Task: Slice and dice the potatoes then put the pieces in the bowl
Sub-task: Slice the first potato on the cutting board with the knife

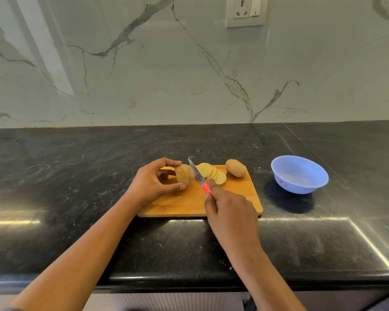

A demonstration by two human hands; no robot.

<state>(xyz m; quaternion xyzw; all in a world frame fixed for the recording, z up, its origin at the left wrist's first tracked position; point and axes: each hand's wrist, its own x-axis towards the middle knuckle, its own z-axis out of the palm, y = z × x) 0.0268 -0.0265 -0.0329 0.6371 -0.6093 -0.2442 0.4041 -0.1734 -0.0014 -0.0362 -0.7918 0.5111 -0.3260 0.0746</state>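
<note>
Your left hand [154, 182], just left of the frame's centre, is curled round the cut potato [184, 176], fingertips on its far side and thumb on the near side. Your right hand [229, 212], below and right of it, grips the knife [197, 172] by its red handle. The blade slants up toward the potato's cut face.

The potato looks firm and dense, and its round skin side will likely roll under pressure, so hold it well back from the blade with your fingertips tucked. The cut face is probably wet and slick, so don't hold it there. Just right of the blade, the slices [208, 171] lie overlapping on the board [234, 198]. They look thin and light, are apt to cling to the steel, and may snap if bent, so stack them flat for dicing and scoop them from underneath.

A whole potato [235, 168] sits uncut at the board's far right corner. The bowl [301, 187], blue and seemingly light plastic, stands well apart on the desk [76, 176] at centre right. It appears to hold no pieces, and it may skid when you tip pieces in.
</note>
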